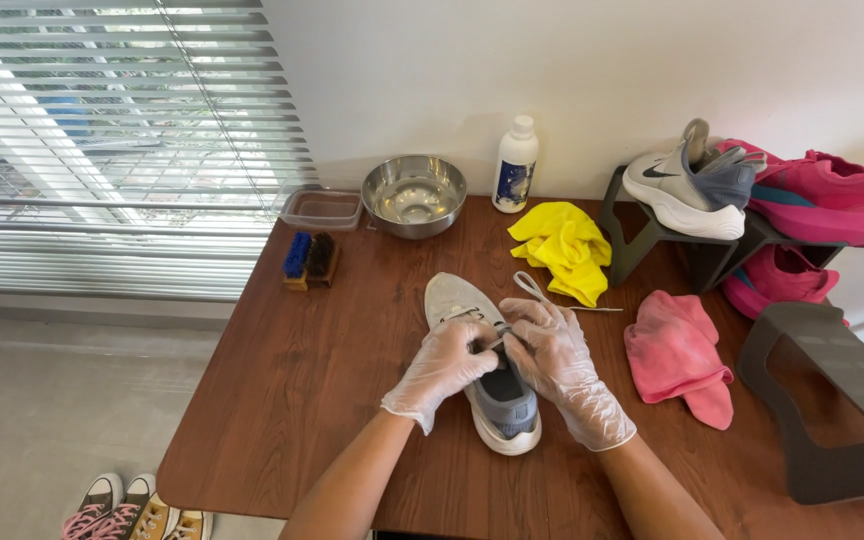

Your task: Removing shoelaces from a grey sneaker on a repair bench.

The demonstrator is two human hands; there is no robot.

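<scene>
Frame centre: gloved left hand (444,366) and right hand (552,352) pinch white lace (535,290) over grey sneaker (487,385) on worktop (302,380); lace partly loose, brushes (310,260) and bowl (414,194) untouched upper left

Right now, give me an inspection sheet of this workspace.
Surface: brown wooden table, dry where visible.
Job's things: grey sneaker lying mid-table, white shoelace partly pulled loose.
Clutter: yellow cloth, pink cloth, steel bowl, white bottle, two brushes, clear plastic tray, empty dark shoe stand.
Grippers: left hand and right hand, both gloved, working the lace at the sneaker's eyelets.
Cables: nothing seen.
Surroundings: shoe rack with a grey sneaker and pink sneakers, window blinds, shoes on the floor.
</scene>
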